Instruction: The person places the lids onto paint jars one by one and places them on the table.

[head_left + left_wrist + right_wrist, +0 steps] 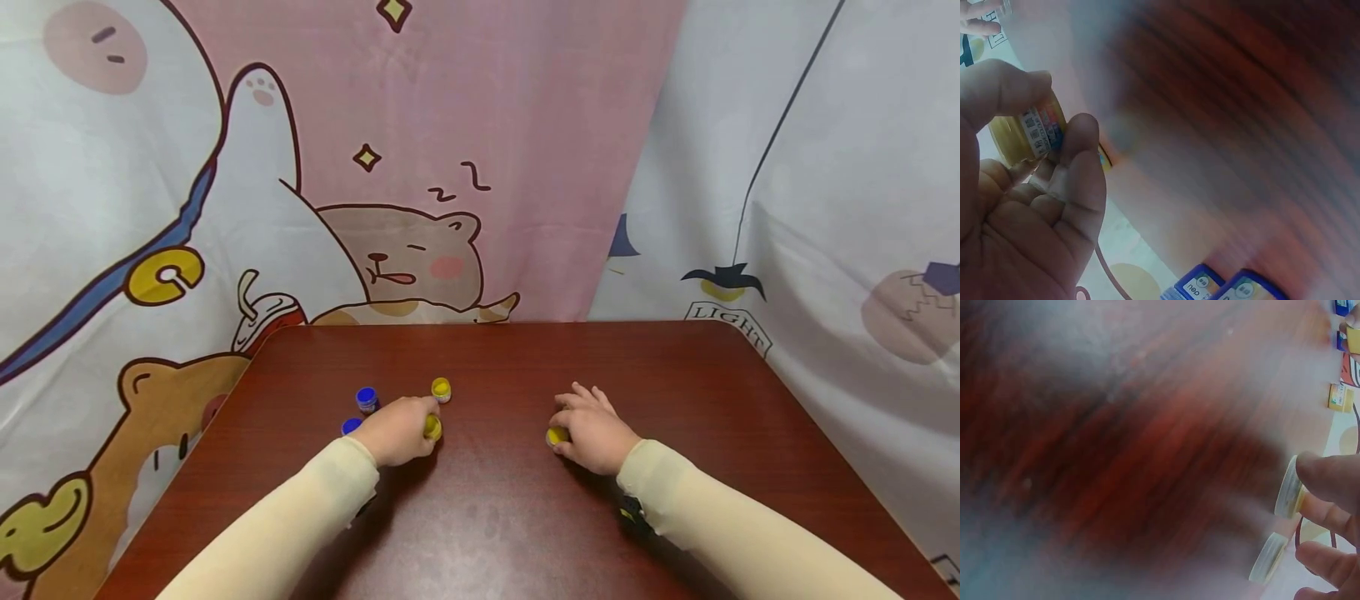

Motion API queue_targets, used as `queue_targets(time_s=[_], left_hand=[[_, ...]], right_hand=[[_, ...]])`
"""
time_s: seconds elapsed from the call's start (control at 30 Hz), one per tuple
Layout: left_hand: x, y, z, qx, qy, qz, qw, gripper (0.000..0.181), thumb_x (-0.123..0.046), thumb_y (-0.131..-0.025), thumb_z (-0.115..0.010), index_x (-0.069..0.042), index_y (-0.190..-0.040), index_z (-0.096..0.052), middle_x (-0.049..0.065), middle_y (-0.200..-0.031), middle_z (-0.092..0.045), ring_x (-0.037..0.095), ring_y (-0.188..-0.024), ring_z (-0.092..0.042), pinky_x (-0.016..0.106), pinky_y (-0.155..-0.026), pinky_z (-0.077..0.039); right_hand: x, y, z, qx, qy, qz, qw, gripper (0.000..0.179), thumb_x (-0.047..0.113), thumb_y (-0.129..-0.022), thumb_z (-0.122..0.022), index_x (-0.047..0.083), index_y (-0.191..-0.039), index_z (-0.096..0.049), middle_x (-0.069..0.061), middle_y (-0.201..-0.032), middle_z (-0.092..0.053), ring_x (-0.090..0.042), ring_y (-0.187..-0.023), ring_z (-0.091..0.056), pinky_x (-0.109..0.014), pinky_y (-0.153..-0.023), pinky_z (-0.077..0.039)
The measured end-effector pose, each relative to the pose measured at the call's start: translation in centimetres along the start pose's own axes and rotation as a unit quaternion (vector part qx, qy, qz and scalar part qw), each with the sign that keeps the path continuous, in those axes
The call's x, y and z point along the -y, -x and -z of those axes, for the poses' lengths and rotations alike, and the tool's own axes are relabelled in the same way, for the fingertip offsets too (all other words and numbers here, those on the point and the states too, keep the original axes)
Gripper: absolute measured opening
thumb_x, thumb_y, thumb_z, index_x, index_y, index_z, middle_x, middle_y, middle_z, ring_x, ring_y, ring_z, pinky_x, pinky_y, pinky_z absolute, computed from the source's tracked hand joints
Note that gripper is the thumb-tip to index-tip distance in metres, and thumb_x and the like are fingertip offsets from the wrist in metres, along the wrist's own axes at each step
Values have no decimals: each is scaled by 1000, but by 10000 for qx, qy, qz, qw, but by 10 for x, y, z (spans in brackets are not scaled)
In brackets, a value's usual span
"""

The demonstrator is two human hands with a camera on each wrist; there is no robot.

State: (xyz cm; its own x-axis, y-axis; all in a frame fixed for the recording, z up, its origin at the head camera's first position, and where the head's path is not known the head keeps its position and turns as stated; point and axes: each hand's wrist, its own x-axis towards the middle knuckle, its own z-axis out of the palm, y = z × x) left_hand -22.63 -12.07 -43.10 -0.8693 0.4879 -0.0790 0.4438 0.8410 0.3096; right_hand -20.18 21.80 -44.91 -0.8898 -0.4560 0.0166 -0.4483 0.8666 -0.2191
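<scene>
My left hand (401,431) grips a small yellow paint jar (1021,137) with a printed label, at the left-centre of the table. Thumb and fingertips press on the jar's sides, and yellow (433,428) shows at its top in the head view. On the right, my right hand (596,432) pinches a shallow translucent lid (1288,487) between thumb and a finger, low over the table. Yellow shows on this lid in the head view. Beside it, under the other fingers, is a second translucent lid (1267,559), hidden in the head view.
Another yellow paint jar (441,390) stands just beyond my left hand. Two blue jars (367,400) stand to that hand's left, one partly covered by it. The brown table (487,517) ends at a printed curtain (540,167) behind.
</scene>
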Motion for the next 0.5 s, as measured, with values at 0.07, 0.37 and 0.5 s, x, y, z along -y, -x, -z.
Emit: queue_targets(time_s=[0.07,0.37,0.5], left_hand=[[0,0,-1,27,15,25,10000,24,-16,-86,-80,-15,-101,-61,-4,-82,-57,17,-76,-53,35,-73,-45],[-4,2,-4,140,128,113,9998,22,-16,-87,-80,-17,-101,-62,-3,-82,-57,18,-77,-54,36,-75,-46],[-6,1,-5,113,103,68,9999,22,-19,-89,-79,-16,-105,-63,-3,-83,-56,17,-79,-53,36,-76,-47]], right_hand=[[0,0,-1,8,19,-37,10000,25,22,-91,-82,12,-114,-79,-21,-147,-60,-52,-150,-37,-73,-120,-24],[3,-1,-1,-7,-71,-73,9999,22,18,-91,-82,10,-111,-77,-20,-141,-62,-53,-148,-39,-73,-119,-25],[4,-2,0,7,-150,-68,9999,18,18,-92,-81,10,-107,-76,-19,-140,-62,-51,-149,-39,-74,-120,-23]])
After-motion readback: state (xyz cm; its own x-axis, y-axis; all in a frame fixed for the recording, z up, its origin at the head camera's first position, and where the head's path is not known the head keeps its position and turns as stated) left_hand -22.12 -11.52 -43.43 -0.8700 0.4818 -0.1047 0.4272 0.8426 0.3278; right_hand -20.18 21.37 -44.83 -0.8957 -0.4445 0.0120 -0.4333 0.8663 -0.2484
